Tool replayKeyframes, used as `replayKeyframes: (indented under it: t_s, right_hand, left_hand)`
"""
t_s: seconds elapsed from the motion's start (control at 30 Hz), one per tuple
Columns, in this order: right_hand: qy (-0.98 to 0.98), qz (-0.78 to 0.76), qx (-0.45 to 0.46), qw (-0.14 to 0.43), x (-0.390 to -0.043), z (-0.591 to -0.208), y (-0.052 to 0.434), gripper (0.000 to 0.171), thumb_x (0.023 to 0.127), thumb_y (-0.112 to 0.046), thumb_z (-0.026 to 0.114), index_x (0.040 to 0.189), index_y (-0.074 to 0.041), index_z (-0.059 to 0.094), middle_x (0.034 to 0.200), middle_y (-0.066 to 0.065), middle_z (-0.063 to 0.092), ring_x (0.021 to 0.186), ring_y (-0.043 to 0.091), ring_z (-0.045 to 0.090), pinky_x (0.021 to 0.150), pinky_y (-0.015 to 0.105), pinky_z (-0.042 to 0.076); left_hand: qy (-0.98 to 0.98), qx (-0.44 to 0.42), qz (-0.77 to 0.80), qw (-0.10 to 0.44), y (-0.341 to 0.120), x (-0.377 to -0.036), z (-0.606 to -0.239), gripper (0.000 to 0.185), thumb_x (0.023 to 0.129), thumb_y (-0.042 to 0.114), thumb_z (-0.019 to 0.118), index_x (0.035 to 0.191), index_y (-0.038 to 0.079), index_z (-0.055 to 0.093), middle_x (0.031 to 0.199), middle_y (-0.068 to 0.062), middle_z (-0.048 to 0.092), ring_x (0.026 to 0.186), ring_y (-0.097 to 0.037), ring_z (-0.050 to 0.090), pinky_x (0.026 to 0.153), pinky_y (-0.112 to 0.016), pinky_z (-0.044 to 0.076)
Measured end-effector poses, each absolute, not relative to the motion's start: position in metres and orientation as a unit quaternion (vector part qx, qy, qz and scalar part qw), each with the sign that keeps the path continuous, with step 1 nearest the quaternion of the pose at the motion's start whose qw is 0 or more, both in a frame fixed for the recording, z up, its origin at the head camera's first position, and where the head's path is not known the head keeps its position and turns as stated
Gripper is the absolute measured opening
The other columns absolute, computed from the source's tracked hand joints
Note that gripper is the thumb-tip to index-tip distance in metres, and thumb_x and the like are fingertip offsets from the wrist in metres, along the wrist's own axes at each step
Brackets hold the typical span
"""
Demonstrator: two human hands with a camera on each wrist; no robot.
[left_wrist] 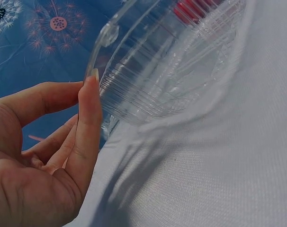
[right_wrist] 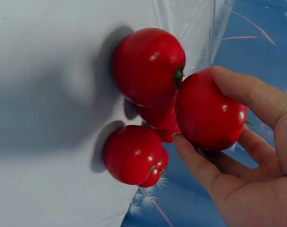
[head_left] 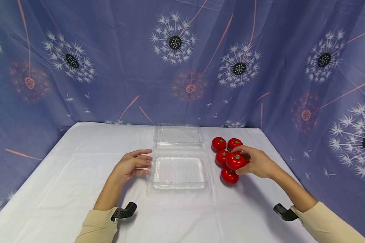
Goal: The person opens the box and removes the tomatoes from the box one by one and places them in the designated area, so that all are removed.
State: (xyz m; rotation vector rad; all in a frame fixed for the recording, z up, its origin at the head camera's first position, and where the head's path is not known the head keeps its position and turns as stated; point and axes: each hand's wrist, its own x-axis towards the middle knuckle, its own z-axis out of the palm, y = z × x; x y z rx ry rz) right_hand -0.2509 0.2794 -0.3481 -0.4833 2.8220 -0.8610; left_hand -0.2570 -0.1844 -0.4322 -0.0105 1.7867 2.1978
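My right hand (head_left: 258,162) grips a glossy red tomato (head_left: 235,161) between thumb and fingers. In the right wrist view, the held tomato (right_wrist: 209,111) is beside the other tomatoes (right_wrist: 148,66). A tomato (head_left: 229,176) lies in front of it in the head view; several more are behind and to its left. My left hand (head_left: 133,164) is at the left edge of a clear plastic clamshell container (head_left: 180,186). Seen from the left wrist, thumb and index finger pinch the container's rim (left_wrist: 105,37). The container's lid (head_left: 178,135) is folded back, away from me.
A white cloth (head_left: 79,175) covers the table. A blue curtain with dandelion prints (head_left: 124,67) hangs behind and along both sides. Black wrist cameras (head_left: 124,211) are strapped over the beige sleeves (head_left: 331,222).
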Motion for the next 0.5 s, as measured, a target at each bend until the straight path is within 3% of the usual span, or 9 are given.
replayKeyframes:
  t_s: [0.17, 0.5]
  right_hand:
    - [0.939, -0.293, -0.169, 0.068, -0.248, -0.352, 0.289, 0.065, 0.072, -0.021, 0.092, 0.128, -0.017, 0.061, 0.131, 0.017, 0.064, 0.12, 0.042, 0.061, 0.09, 0.05, 0.058]
    - [0.939, -0.3, -0.152, 0.072, -0.245, -0.352, 0.303, 0.065, 0.071, -0.021, 0.092, 0.128, -0.018, 0.06, 0.128, 0.019, 0.066, 0.119, 0.039, 0.064, 0.083, 0.036, 0.058]
  left_hand:
    - [0.623, -0.005, 0.766, 0.157, -0.184, -0.258, -0.432, 0.067, 0.087, -0.006, 0.067, 0.149, -0.007, 0.041, 0.111, -0.01, 0.07, 0.081, -0.016, 0.072, 0.067, -0.03, 0.063]
    - [0.623, -0.008, 0.766, 0.16, -0.184, -0.257, -0.432, 0.067, 0.087, -0.007, 0.066, 0.149, -0.006, 0.041, 0.111, -0.009, 0.07, 0.082, -0.017, 0.072, 0.067, -0.031, 0.063]
